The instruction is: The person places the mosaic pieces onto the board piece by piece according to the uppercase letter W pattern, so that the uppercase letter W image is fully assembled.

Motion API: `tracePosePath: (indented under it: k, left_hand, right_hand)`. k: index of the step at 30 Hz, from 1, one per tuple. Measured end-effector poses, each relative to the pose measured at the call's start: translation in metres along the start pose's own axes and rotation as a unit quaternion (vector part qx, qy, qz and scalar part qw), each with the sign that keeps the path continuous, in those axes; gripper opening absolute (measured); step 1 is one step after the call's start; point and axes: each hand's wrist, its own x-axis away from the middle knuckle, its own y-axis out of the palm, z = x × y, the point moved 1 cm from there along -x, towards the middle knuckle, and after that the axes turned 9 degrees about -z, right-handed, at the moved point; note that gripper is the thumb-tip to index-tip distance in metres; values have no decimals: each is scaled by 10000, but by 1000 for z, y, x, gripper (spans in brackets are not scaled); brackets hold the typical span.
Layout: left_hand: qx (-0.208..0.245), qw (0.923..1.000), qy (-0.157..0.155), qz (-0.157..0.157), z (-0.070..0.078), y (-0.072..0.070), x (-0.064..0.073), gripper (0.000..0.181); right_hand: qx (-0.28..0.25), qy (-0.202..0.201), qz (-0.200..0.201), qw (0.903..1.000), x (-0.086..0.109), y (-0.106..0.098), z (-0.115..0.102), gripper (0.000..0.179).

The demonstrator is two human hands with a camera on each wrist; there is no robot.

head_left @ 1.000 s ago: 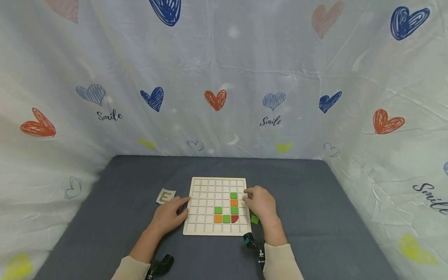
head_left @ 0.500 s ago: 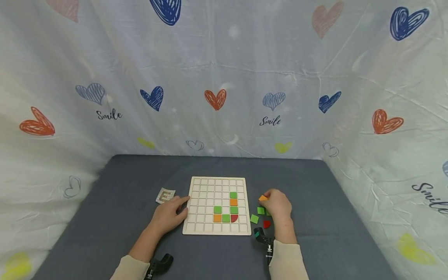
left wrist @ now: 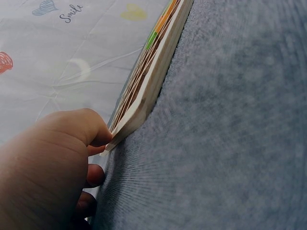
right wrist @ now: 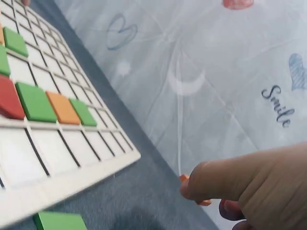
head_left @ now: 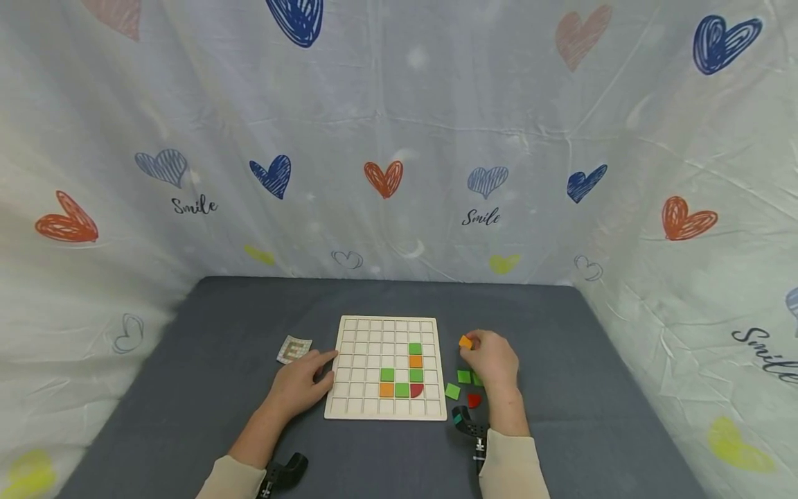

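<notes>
Moved: right hand (head_left: 492, 360) has left the grid board (head_left: 349, 409) and lifted an orange tile (head_left: 465, 342) off the loose pile (head_left: 463, 388) beside it.
Head view: left hand (head_left: 301, 381) rests on the board's left edge, fingers relaxed.
Left wrist view: fingers (left wrist: 91, 139) touch the board corner.
Right wrist view: fingertips (right wrist: 216, 179) seem to pinch the orange tile, mostly hidden.

The right hand (head_left: 492, 360) covers part of a flat green square tile (head_left: 476, 379) near the worktop's right edge. In the right wrist view its thumb hides most of the small orange square tile (right wrist: 184, 178) it pinches. The small printed paper card (head_left: 294, 350) by the wooden grid board's (head_left: 349, 409) left edge is too small to read.
</notes>
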Motion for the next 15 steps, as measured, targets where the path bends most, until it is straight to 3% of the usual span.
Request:
tracePosePath:
  k: [7,15]
  left_hand:
    - [6,10000,2,44,0,1,0,40]
    - [-26,9999,43,161,-1,3,0,39]
  right_hand:
    - [-239,-782,79,9966,7,2,-33,30]
    - [-96,-1618,-488,9856,11,19,-72,28]
